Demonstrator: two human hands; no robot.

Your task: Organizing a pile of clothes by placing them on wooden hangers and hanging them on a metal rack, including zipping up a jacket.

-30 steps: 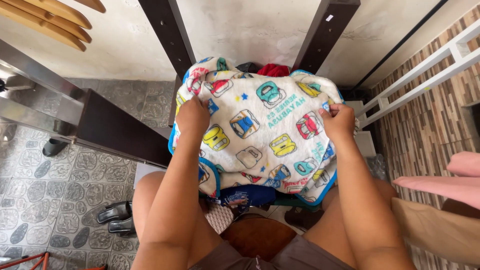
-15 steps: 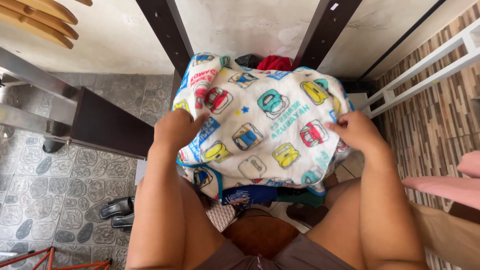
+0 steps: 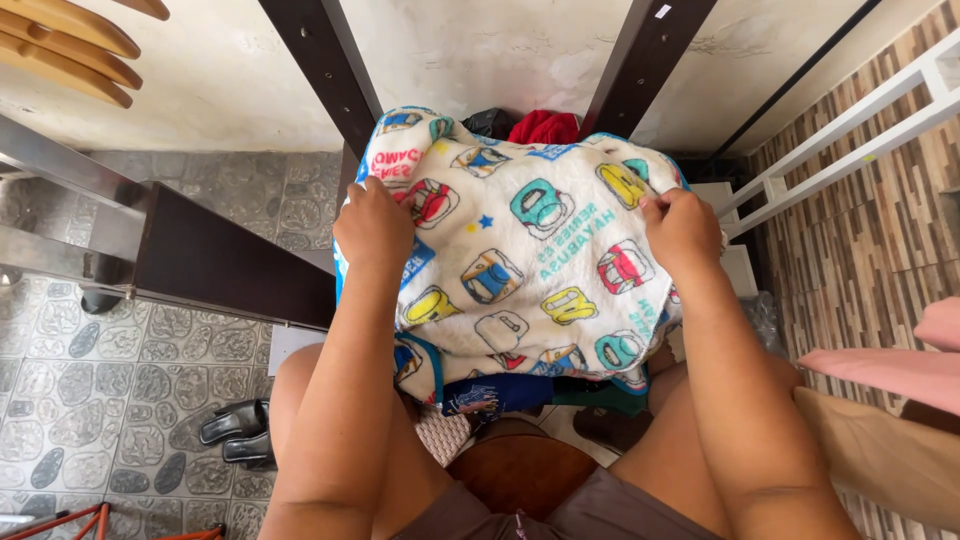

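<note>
- Grey patterned floor tiles [image 3: 120, 380] below, black sandals [image 3: 235, 432] at lower left.
- Left hand [image 3: 375, 228] and right hand [image 3: 682, 228] each pinch the cartoon-print blanket [image 3: 530, 270], draped over a clothes pile [image 3: 540, 127].
- Whatever holds the pile is hidden.

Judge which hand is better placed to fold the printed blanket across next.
Probably the left hand: it grips the printed blanket at its outer edge, while the right hand pinches further in.

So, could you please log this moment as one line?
left hand: grips blanket edge | right hand: grips opposite edge | blanket: spread over clothes pile
</note>
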